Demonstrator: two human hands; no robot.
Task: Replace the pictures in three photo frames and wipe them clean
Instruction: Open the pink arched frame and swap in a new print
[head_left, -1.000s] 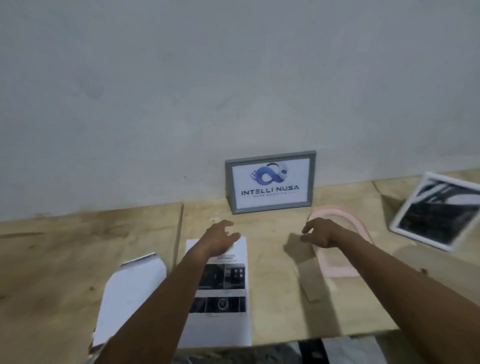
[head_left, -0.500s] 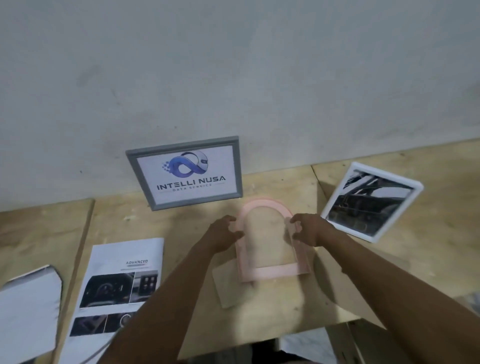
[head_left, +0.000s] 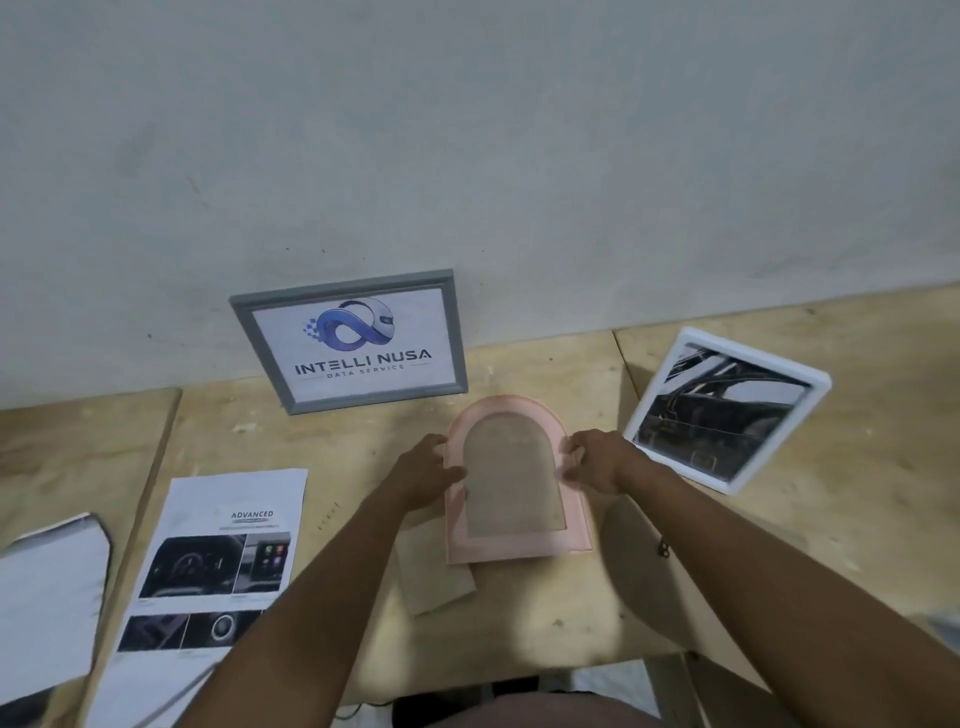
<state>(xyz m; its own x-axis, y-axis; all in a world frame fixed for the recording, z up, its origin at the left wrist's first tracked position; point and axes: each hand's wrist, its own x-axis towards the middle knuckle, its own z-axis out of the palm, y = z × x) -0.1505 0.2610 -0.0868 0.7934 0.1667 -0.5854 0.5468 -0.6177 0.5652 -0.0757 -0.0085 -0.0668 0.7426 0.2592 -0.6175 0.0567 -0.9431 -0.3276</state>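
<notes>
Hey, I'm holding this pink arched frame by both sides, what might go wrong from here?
1. The pink arched frame is held only by its edges between the left hand and right hand; it may slip.
2. The cardboard piece lies partly under the frame near the table front edge and might get nudged off.
3. The white frame is tilted up close beside your right forearm; a bump might topple it.

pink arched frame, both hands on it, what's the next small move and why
Probably lift the pink arched frame clear of the table and turn it over to check its back. The left hand and right hand grip its two sides, its opening shows only plain brown with no picture, and a brown backing piece lies partly under it.
</notes>
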